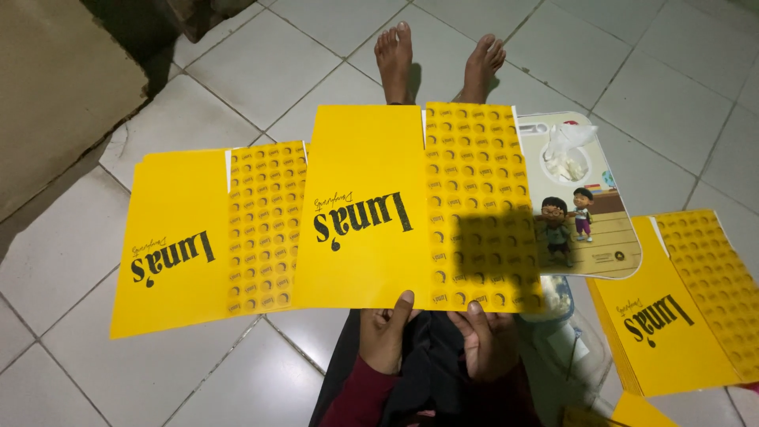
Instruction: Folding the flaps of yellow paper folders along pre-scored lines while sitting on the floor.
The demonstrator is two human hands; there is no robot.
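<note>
Both hands, left hand [385, 336] and right hand [486, 340], pinch the six o'clock edge of a yellow flat carton [411, 205]; another sheet [209, 233] lies at nine o'clock.

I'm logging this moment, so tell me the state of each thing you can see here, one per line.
Yellow sheet in hands: flat, unfolded, held up by its near edge.
Left hand: gripping the sheet's edge.
Right hand: gripping the same edge.
Yellow sheet on the left: lying flat on the floor tiles.
Stack of yellow sheets: lying flat on the right.
Cartoon board: lying flat, partly covered.
</note>
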